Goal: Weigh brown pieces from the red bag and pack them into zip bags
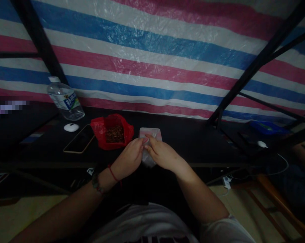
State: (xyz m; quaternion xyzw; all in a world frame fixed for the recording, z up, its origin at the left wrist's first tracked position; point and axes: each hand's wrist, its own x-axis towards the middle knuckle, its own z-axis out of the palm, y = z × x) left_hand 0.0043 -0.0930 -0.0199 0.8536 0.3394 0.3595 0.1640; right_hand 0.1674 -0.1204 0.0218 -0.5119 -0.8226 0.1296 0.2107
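Observation:
My left hand (128, 157) and my right hand (163, 155) meet at the front edge of a dark table (192, 141). Both pinch a small clear plastic bag (147, 155) between their fingertips, the bag hanging down between them. Just behind the hands lies a flat pale packet (153, 132). To the left of it a red plastic bag (112, 131) stands open with brown bits inside. The light is dim, so what the small bag holds is unclear.
A phone (79, 139) lies face up left of the red bag, with a small white oval object (71, 127) and a water bottle (65, 99) behind it. Striped tarp hangs behind. Black frame bars cross at right; a wooden chair (276, 199) stands lower right.

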